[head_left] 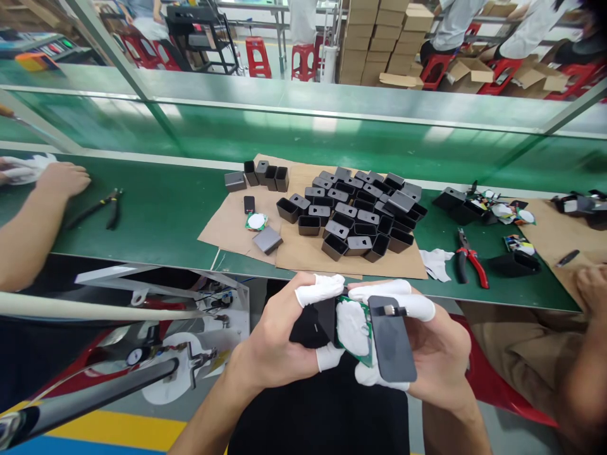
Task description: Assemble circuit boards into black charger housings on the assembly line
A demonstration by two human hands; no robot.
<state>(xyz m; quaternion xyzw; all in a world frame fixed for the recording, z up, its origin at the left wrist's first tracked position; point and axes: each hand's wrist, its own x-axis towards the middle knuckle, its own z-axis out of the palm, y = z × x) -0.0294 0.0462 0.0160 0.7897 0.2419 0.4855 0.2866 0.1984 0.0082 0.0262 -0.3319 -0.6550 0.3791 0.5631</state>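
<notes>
My left hand (270, 338), with white finger covers, is closed around a black plastic case (310, 325). Beside the case's right side is a green circuit board (355, 328) with a thick white patch; I cannot tell whether part of it sits inside. My right hand (439, 344), also in white finger covers, grips the board together with a dark rounded end cap (394, 344). A small metal-tipped piece (396, 310) sticks out near the cap's top. Both hands are close together in front of the bench edge.
Many black cases (351, 212) stand on brown paper (237, 218) on the green bench (156, 221). Red-handled pliers (472, 259) and a white cloth (436, 263) lie right. Black pliers (99, 207) lie left, near another person's arm (42, 208). Another person's hand (592, 287) is at right.
</notes>
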